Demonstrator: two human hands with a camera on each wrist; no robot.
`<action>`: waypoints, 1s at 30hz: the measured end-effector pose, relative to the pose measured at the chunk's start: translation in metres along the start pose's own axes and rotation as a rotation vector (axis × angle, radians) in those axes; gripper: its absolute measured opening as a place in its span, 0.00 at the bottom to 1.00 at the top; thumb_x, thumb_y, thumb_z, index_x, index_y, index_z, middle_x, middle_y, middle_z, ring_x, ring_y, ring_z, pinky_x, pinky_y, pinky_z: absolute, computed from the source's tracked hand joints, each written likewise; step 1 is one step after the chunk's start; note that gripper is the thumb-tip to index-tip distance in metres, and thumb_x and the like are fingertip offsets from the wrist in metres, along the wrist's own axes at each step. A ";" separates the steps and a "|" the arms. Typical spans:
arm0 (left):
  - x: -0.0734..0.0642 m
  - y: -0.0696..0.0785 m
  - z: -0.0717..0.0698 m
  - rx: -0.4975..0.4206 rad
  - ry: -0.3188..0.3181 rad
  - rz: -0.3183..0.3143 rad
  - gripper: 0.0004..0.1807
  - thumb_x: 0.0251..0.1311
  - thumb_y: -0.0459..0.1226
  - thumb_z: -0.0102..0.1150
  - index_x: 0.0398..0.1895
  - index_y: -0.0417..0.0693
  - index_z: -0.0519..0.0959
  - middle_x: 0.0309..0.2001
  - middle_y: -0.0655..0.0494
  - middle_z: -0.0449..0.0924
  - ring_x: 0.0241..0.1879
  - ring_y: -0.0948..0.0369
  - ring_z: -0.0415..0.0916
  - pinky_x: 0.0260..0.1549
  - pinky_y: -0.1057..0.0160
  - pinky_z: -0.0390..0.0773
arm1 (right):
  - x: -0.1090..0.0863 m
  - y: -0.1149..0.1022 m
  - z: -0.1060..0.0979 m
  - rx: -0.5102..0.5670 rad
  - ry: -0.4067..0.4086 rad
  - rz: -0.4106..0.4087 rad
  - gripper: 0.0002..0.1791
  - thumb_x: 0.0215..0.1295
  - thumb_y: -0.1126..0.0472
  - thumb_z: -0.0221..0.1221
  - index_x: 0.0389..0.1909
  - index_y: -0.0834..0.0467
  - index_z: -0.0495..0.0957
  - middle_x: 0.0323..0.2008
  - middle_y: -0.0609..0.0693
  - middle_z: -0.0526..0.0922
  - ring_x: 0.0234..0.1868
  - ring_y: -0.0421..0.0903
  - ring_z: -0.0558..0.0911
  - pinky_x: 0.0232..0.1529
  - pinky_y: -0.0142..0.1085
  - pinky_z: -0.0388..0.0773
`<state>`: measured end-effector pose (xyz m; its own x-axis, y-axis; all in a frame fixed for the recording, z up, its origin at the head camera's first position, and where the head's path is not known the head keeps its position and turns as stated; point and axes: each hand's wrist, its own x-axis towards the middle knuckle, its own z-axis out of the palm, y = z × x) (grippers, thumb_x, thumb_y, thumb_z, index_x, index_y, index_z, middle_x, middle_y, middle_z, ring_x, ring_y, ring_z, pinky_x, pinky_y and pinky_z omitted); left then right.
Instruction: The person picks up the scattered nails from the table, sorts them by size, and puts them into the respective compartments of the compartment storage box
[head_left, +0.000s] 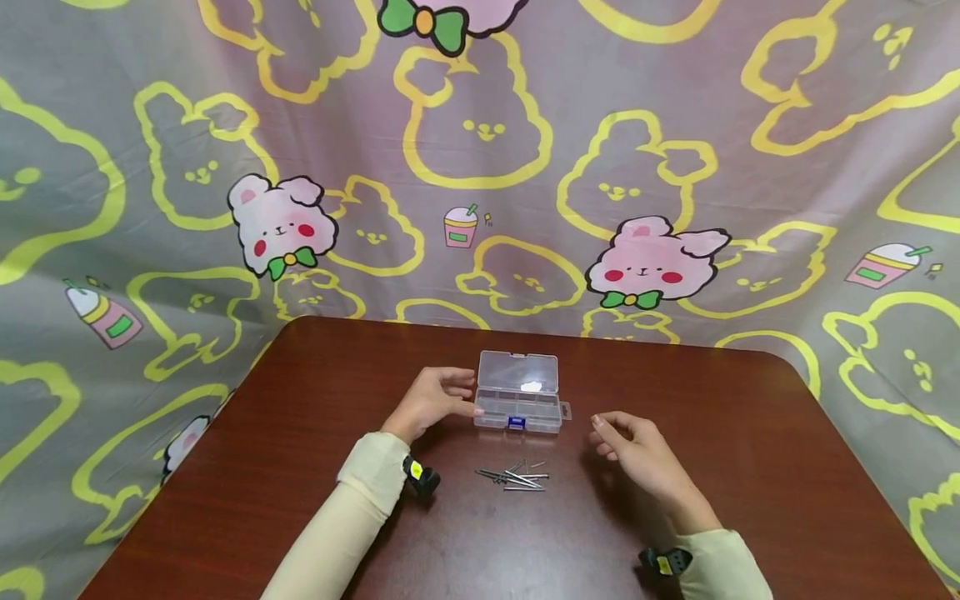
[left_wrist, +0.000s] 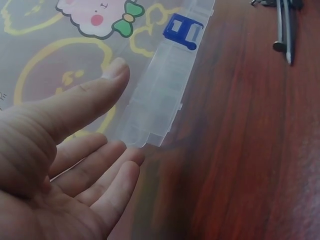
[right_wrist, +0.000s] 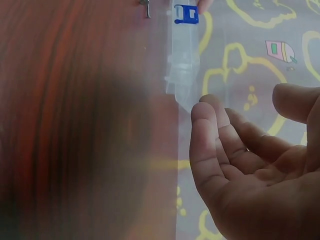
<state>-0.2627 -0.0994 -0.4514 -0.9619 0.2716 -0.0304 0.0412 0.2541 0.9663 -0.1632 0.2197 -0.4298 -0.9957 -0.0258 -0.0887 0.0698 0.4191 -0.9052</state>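
Observation:
A clear plastic compartment box (head_left: 495, 422) stands on the table, its lid (head_left: 510, 371) raised at the back and a blue latch (head_left: 517, 423) at its front. My left hand (head_left: 433, 403) is at the box's left end, thumb tip right at the front corner, fingers loosely bent beside it. In the left wrist view, thumb and fingers are spread apart with nothing between them. To the right of the box, my right hand (head_left: 633, 450) hovers with relaxed fingers and holds nothing. Several metal nails (head_left: 524, 481) and dark screws (head_left: 491, 476) lie in a loose pile in front of the box.
The brown wooden table (head_left: 360, 367) has rounded far corners. A grey curtain (head_left: 525, 275) with cartoon rabbits hangs behind it and along both sides. A hanging tab (head_left: 566, 410) sticks out from the box's right end.

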 end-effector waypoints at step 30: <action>-0.006 0.000 0.014 0.048 0.014 -0.003 0.39 0.34 0.22 0.82 0.58 0.34 0.79 0.54 0.42 0.81 0.51 0.48 0.81 0.44 0.57 0.83 | 0.001 0.004 0.018 -0.034 -0.044 -0.091 0.16 0.71 0.63 0.61 0.54 0.68 0.79 0.35 0.56 0.84 0.33 0.50 0.81 0.31 0.40 0.80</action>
<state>-0.2533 -0.0883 -0.4550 -0.9657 0.2581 -0.0292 0.0511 0.2988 0.9529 -0.1628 0.2054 -0.4412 -0.9942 -0.1049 -0.0255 -0.0239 0.4441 -0.8957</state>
